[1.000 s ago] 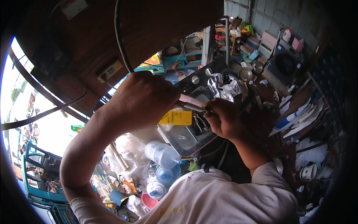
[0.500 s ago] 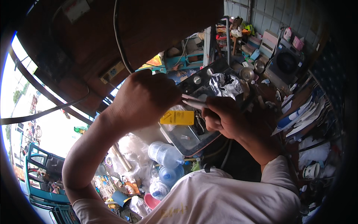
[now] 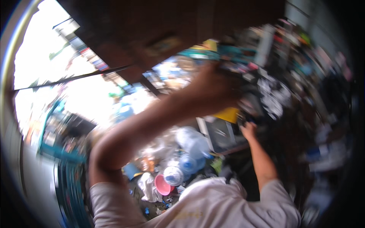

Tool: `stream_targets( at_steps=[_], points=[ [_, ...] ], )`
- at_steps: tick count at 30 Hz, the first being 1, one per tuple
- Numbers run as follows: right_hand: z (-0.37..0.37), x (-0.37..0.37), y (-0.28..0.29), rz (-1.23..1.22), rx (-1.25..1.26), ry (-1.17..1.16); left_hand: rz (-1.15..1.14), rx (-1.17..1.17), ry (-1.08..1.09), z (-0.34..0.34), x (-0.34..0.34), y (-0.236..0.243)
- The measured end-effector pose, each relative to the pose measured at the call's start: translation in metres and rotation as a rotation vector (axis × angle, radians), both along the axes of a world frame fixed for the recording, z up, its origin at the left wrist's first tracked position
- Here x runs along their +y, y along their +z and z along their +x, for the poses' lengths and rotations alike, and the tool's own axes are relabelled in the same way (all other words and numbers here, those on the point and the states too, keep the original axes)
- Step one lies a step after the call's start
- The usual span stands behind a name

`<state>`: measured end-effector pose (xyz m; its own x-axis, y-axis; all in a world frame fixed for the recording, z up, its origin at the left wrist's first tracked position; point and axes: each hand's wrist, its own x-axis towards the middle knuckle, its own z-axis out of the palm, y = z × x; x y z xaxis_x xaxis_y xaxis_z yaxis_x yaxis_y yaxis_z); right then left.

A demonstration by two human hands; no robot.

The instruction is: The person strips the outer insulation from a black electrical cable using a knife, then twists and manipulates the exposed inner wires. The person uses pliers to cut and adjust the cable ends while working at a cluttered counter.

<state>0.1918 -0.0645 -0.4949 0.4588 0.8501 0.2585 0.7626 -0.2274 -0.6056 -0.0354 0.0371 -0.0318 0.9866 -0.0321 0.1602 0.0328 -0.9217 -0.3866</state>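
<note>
The dark item (image 3: pixel 241 119) is located at the fingertips of the right hand (image 3: pixel 249 130), just beside the yellow box (image 3: pixel 228 114); motion blur obscures its outline. The right hand's fingers are bent toward the item, but whether they grasp it or only touch it cannot be determined. The left hand (image 3: pixel 220 85) is positioned above the yellow box and partly covers it from view; the state of its fingers cannot be determined, as they are dark and blurred. Caution: if the right hand has only a fingertip hold, a sideways pull is likely to twist the item free. The probable cause is a small contact area. The left hand also obstructs the line of sight, so misplacement of either hand is a risk. The yellow box is near the dark panel (image 3: pixel 221 133); a knock from the left wrist could displace it over the panel's pale edge. Farther out, the crumpled black-and-white bag (image 3: pixel 272 93) lies to the right of the hands; loose folds could snag a finger. Below the panel stand clear plastic bottles (image 3: pixel 192 142), with a pink basin (image 3: pixel 163 185) nearer the body; a dropped part could lodge among them and be difficult to recover.
</note>
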Motion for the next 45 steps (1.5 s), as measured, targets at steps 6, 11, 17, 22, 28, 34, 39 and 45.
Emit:
stream_targets(
  at_steps=[6, 11, 17, 22, 28, 34, 39, 45],
  points=[
    [0.038, 0.018, -0.068, -0.57, 0.0, 0.021, 0.047, 0.078, 0.064, 0.023, -0.012, -0.005],
    [0.028, 0.038, -0.03, -0.827, 0.008, 0.032, 0.062, 0.114, 0.152, 0.024, -0.02, -0.002],
    [0.037, 0.059, -0.056, -0.76, 0.056, 0.038, 0.077, 0.06, 0.176, 0.024, -0.033, 0.002],
    [0.117, 0.054, -0.066, -0.618, 1.223, -0.062, 0.052, -0.28, 0.089, -0.002, -0.039, -0.007],
    [0.075, 0.018, 0.066, -0.077, 1.465, 0.155, -0.333, -0.531, 0.374, -0.037, -0.035, -0.035],
    [-0.016, -0.069, 0.203, 0.075, 1.618, 0.447, -0.218, -0.915, 0.265, -0.036, -0.029, -0.041],
    [-0.083, -0.11, 0.256, 0.007, 0.746, 0.411, -0.257, -0.991, 0.232, -0.033, -0.021, -0.041],
    [-0.111, -0.101, 0.268, 0.316, 0.328, 0.456, -0.321, -0.983, 0.143, -0.029, -0.018, -0.04]
  ],
)
